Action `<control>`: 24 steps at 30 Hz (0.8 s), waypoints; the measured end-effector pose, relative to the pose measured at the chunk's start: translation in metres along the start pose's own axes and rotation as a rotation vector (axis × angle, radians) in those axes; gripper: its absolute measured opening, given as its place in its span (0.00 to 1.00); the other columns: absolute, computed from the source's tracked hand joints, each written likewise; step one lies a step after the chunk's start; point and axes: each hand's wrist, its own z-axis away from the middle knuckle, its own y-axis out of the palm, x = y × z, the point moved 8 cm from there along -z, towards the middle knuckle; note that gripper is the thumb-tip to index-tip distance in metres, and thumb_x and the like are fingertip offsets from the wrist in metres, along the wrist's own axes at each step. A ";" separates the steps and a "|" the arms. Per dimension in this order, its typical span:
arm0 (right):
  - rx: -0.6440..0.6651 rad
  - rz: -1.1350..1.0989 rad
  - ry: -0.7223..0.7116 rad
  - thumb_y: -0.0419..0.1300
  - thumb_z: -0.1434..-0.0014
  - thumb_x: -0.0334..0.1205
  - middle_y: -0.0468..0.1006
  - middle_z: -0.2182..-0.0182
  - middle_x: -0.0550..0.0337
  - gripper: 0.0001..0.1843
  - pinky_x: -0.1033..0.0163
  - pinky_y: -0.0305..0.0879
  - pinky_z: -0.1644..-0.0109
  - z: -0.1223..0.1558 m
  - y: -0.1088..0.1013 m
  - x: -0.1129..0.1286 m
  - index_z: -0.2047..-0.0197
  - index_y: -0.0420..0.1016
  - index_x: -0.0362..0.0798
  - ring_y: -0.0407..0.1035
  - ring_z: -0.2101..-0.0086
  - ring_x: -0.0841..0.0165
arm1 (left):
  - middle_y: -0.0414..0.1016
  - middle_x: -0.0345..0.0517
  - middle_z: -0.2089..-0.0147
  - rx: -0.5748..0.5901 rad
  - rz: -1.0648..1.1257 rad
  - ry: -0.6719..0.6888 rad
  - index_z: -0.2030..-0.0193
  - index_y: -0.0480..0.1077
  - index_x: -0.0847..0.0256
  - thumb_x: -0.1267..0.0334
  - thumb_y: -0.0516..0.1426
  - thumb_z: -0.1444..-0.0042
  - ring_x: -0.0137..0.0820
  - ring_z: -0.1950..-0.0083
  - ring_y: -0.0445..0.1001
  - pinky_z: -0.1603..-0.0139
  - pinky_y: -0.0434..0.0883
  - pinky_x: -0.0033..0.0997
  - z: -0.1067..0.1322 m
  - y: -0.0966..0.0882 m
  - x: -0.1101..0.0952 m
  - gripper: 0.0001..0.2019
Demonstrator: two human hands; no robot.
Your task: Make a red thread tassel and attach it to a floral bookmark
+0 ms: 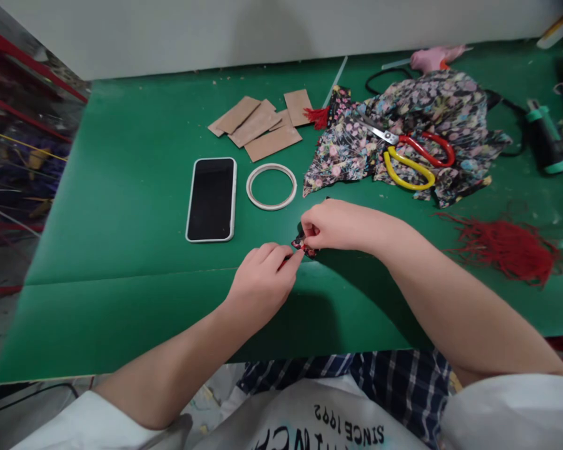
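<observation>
Both of my hands meet over a small piece of dark floral fabric (pixel 311 252) with some red on it, low over the green table. My left hand (pixel 266 279) is closed, its thumb and forefinger pinching the near left edge of the fabric. From the right, my right hand (pixel 331 225) bends over the same piece with its fingertips pressed together on it. The fingers cover much of the fabric, so its full shape is hidden. Just beyond my hands lies a roll of white tape (pixel 249 189), flat on the table.
A phone (pixel 211 200) lies left of the tape, with cardboard pieces (pixel 273 143) behind. Red-and-yellow-handled scissors (pixel 409 178) rest on crumpled floral cloth (pixel 431 103). Red tassel threads (pixel 511 250) lie at right, near a green-and-black tool (pixel 547 137). A pink glue gun (pixel 431 59) is at the back.
</observation>
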 end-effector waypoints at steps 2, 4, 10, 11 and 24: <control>-0.017 0.026 0.019 0.57 0.51 0.36 0.77 0.75 0.58 0.05 0.66 0.51 0.74 0.001 -0.002 -0.003 0.74 0.74 0.47 0.66 0.74 0.69 | 0.74 0.50 0.63 -0.001 0.005 0.000 0.54 0.71 0.65 0.71 0.52 0.43 0.34 0.62 0.69 0.63 0.69 0.35 -0.001 0.000 0.000 0.12; -0.045 0.057 0.023 0.57 0.50 0.37 0.76 0.76 0.58 0.05 0.66 0.50 0.74 0.002 -0.006 -0.008 0.73 0.73 0.47 0.65 0.75 0.70 | 0.74 0.50 0.63 -0.005 0.011 -0.001 0.54 0.71 0.65 0.71 0.52 0.43 0.34 0.63 0.69 0.63 0.69 0.35 -0.001 -0.001 0.000 0.12; -0.214 0.141 0.117 0.55 0.46 0.38 0.75 0.73 0.58 0.07 0.65 0.47 0.74 0.015 -0.035 -0.027 0.67 0.73 0.47 0.63 0.75 0.71 | 0.74 0.50 0.63 0.011 0.021 -0.012 0.55 0.72 0.65 0.70 0.51 0.42 0.34 0.63 0.69 0.63 0.69 0.35 -0.002 -0.001 0.001 0.11; -0.248 0.154 0.124 0.55 0.45 0.38 0.75 0.73 0.57 0.07 0.65 0.48 0.73 0.018 -0.041 -0.027 0.66 0.73 0.47 0.64 0.74 0.70 | 0.74 0.50 0.63 0.015 0.023 -0.012 0.55 0.72 0.65 0.70 0.51 0.42 0.33 0.63 0.69 0.63 0.69 0.34 -0.003 -0.001 0.001 0.11; -0.410 0.098 -0.188 0.47 0.39 0.31 0.78 0.56 0.58 0.20 0.65 0.62 0.62 0.059 0.020 0.003 0.48 0.72 0.51 0.71 0.60 0.68 | 0.74 0.49 0.62 0.018 0.052 -0.025 0.52 0.72 0.65 0.70 0.53 0.44 0.35 0.62 0.68 0.62 0.70 0.36 0.000 -0.001 0.003 0.13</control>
